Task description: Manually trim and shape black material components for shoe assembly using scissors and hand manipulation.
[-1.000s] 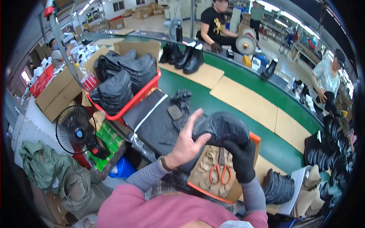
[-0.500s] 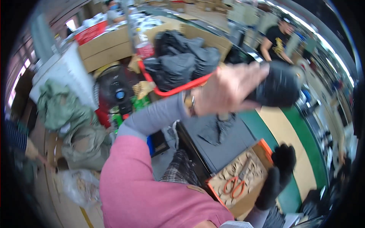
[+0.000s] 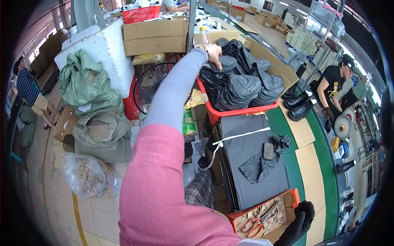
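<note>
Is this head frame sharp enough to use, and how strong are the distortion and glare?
Head view: mostly sharp; the left hand on a black bundle in the red crate reads clearly. Heavy fisheye bends the green conveyor and blackens the corners. Even overhead light, no strong glare; the gloved right hand is cropped at the rim.

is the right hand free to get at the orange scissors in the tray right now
Probably yes. The gloved right hand is empty and rests at the edge of the orange tray, with the scissors lying uncovered just beside it and nothing between them.

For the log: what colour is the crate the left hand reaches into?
Red crate, full of black bagged items; the left hand is over it. Head view.
</note>
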{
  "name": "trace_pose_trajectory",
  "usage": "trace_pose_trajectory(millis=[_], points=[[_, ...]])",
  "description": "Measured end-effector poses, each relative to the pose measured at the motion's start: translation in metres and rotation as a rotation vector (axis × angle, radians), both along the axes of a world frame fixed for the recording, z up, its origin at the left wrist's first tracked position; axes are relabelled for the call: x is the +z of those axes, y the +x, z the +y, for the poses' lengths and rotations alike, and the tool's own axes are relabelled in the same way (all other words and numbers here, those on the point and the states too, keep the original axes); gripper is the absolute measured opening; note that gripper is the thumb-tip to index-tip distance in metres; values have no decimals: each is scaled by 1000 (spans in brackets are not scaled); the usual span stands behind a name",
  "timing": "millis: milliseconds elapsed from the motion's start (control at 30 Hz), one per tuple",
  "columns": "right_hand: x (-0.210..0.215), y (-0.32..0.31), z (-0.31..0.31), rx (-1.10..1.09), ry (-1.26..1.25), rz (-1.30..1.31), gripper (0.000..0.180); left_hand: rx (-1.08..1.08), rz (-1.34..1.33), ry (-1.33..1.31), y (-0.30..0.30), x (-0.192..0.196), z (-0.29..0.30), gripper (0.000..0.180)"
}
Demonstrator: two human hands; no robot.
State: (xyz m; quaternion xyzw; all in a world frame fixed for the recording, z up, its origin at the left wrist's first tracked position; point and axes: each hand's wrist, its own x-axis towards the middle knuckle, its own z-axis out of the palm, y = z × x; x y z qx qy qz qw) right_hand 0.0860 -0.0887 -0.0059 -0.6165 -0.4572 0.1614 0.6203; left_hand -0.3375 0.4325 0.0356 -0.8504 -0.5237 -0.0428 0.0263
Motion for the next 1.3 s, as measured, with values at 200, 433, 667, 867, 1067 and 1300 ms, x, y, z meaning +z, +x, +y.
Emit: trace_pose_trajectory(millis=[200, 433, 667, 867, 1067, 1300], points=[[2, -4, -5, 10, -58, -66, 25, 6, -10, -75, 4, -55, 6, 84], [-1, -8, -4, 35, -175, -128, 26, 78, -168, -151, -7, -85, 16, 89], [-4, -4, 15, 128, -281, -128, 29, 407, 10, -143, 49, -70, 3, 61], [1, -28, 35, 148, -332, -104, 26, 422, -80, -67, 19, -76, 12, 60], [-20, 5, 19, 191, -161, -143, 29, 428, -151, -25, 56, -77, 13, 62], [-50, 73, 91, 240, -121, -360, 28, 376, -141, 101, -11, -39, 29, 37]])
